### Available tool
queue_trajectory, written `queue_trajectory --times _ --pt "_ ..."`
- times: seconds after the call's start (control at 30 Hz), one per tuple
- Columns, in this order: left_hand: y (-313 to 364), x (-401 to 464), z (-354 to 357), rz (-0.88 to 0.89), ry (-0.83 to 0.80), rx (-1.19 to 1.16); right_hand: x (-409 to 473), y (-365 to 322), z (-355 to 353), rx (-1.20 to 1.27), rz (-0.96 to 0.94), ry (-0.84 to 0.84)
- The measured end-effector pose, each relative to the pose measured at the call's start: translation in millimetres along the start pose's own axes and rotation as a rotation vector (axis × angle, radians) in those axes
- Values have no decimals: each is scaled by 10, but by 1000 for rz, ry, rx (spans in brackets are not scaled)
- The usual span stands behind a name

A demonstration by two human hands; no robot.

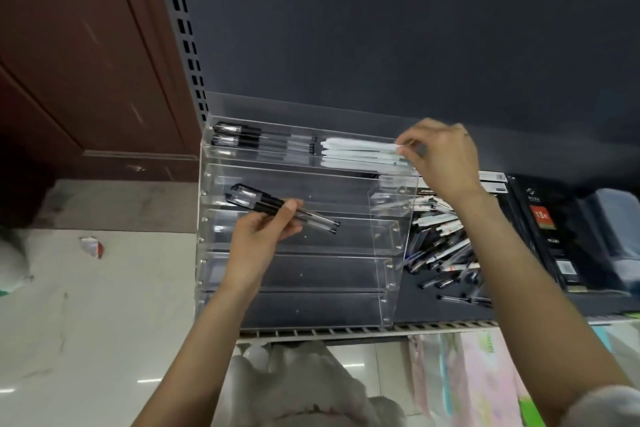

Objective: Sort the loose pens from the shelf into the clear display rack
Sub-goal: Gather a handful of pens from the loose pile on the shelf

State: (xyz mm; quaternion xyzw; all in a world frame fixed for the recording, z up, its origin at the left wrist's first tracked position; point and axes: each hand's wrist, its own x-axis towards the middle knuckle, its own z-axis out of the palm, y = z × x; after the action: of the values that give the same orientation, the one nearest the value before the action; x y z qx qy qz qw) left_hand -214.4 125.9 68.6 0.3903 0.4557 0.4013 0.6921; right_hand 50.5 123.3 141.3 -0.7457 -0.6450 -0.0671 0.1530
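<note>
A clear tiered display rack [221, 281] stands on the dark shelf. Its top tier holds black-capped clear pens [239, 139] at the left and white pens [360, 152] at the right. My right hand [440, 152] pinches the right end of the white pens at the top tier. My left hand [263, 236] holds two black-capped clear pens [277, 206] in front of the rack's middle tiers. A pile of loose pens [440, 246] lies on the shelf to the right of the rack. The lower tiers hold no pens.
Black boxes [550, 236] stand on the shelf right of the loose pens. The shelf's front edge [346, 331] runs below the rack. A slotted upright [183, 31] and a brown wooden panel [79, 55] rise at the left. Pastel packages [478, 374] hang under the shelf.
</note>
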Motion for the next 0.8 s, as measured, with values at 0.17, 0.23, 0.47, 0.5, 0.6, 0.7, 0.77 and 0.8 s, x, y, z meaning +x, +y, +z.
queue_trajectory --times 0.17,0.23,0.47,0.5,0.6,0.7,0.77,0.8 --pt "61 54 59 -4 -23 15 38 9 97 -141 -64 -30" --pt "83 71 83 -6 -18 2 62 -14 116 -183 -62 -47" --pt "163 42 110 -3 6 -27 -148 -615 -85 368 -138 -132" --pt "183 38 111 4 4 -36 -213 -761 -70 434 -144 -223" --pt "225 20 98 32 -5 -41 -327 -996 60 478 -136 -347" --pt "244 1 60 57 5 -41 -313 -1027 129 577 -87 -315" --pt "248 -10 20 73 20 -24 -265 -1007 122 574 -75 -247" --pt "244 -12 -8 80 28 -7 -215 -977 111 565 -65 -194"
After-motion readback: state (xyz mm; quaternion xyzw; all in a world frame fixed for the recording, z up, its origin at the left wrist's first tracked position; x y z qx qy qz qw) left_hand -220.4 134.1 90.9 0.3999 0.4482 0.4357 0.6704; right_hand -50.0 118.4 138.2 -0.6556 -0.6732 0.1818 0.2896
